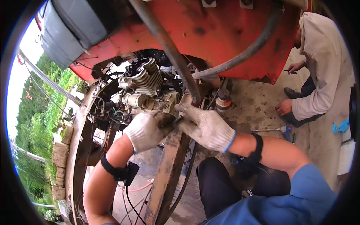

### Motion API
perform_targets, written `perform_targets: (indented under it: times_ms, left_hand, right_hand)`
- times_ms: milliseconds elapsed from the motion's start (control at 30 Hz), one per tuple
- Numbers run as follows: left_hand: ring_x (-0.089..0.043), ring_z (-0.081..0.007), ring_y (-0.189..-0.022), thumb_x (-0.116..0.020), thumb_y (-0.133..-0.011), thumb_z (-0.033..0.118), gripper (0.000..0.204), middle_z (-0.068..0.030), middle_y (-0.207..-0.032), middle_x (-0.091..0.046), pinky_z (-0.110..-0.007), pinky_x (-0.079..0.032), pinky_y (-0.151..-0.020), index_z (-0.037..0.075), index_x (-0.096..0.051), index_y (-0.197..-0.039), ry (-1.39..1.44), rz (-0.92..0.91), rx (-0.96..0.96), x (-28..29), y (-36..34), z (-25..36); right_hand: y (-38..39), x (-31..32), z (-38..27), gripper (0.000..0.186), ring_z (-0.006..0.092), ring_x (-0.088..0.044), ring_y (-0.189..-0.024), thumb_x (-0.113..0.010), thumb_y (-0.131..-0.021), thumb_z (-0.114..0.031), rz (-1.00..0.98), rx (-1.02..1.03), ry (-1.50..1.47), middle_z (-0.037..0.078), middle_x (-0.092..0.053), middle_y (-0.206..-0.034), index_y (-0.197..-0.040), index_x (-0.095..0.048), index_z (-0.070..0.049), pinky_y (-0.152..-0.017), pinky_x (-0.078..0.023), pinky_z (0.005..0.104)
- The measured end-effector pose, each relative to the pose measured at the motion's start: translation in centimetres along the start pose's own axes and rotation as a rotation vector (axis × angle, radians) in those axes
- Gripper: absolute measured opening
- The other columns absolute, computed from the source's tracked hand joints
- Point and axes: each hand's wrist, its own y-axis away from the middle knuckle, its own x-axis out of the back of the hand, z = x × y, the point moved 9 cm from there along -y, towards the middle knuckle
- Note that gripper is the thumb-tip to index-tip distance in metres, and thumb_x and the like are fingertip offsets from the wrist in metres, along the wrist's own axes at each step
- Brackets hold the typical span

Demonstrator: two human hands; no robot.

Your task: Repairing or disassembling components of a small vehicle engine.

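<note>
Both hands gloved, meeting mid-frame over a rusty frame rail [170, 165]. Left hand [148, 129] clenched around the handle end of a dark tool [176, 122]; right hand [206, 125] grips the same tool from the right, fingers wrapped near its tip. The tool's type cannot be told, since it is mostly hidden by the gloves.

The tool sits just near of the engine [144, 84], whose finned cylinder is far-left of the hands. A rusty pipe [168, 48] runs diagonally down from the far side to end just above the right hand, so there is little room there. A black hose [247, 48] arcs off to the right under the red body panel [210, 30].

Wiring crowds the left of the engine. To the right there is open concrete floor [258, 108], with a blue-handled tool [277, 129] lying on it. A second person [322, 75] crouches far right, well apart.
</note>
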Motion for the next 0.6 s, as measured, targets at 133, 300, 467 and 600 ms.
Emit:
perform_targets:
  times_ms: [133,300,467,600]
  left_hand:
    - [-0.070,-0.0379,-0.093,-0.063,-0.091,0.023,0.032,-0.0201,-0.101,-0.073,-0.047,-0.056,-0.081,0.007,-0.071,-0.117,0.065,-0.040,0.349,-2.0,-4.8,-11.0]
    - [-0.069,-0.0405,-0.094,-0.064,-0.093,0.028,0.030,-0.0207,-0.100,-0.073,-0.046,-0.055,-0.084,0.005,-0.071,-0.112,0.069,0.067,0.017,-5.8,-12.8,-17.3]
    - [-0.068,-0.0365,-0.105,-0.065,-0.092,0.022,0.029,-0.0191,-0.116,-0.071,-0.043,-0.053,-0.092,0.007,-0.070,-0.116,0.006,-0.010,-0.053,-9.0,-18.0,-20.3]
    - [-0.068,-0.0362,-0.105,-0.056,-0.089,0.009,0.036,-0.0169,-0.115,-0.072,-0.041,-0.054,-0.093,0.011,-0.070,-0.122,-0.069,-0.104,0.097,-10.7,-18.4,-21.3]
  right_hand:
    - [3.0,0.5,0.5,0.034,0.0356,-0.072,-0.088,-0.065,-0.096,-0.026,-0.332,0.057,-0.029,0.019,-0.073,-0.098,-0.121,-0.065,-0.004,-0.077,-0.059,0.0439]
    - [6.8,4.1,0.2,0.028,0.0318,-0.072,-0.081,-0.068,-0.094,-0.024,-0.547,0.102,0.034,0.014,-0.072,-0.090,-0.115,-0.068,-0.006,-0.072,-0.059,0.0405]
    - [11.0,12.0,2.7,0.033,0.0256,-0.075,-0.082,-0.074,-0.087,-0.013,-0.458,-0.228,0.156,0.010,-0.076,-0.094,-0.117,-0.068,-0.002,-0.074,-0.061,0.0341]
    - [14.5,14.5,6.9,0.030,0.0245,-0.076,-0.084,-0.073,-0.086,-0.007,-0.137,-0.628,-0.088,0.014,-0.076,-0.092,-0.112,-0.068,0.007,-0.077,-0.060,0.0318]
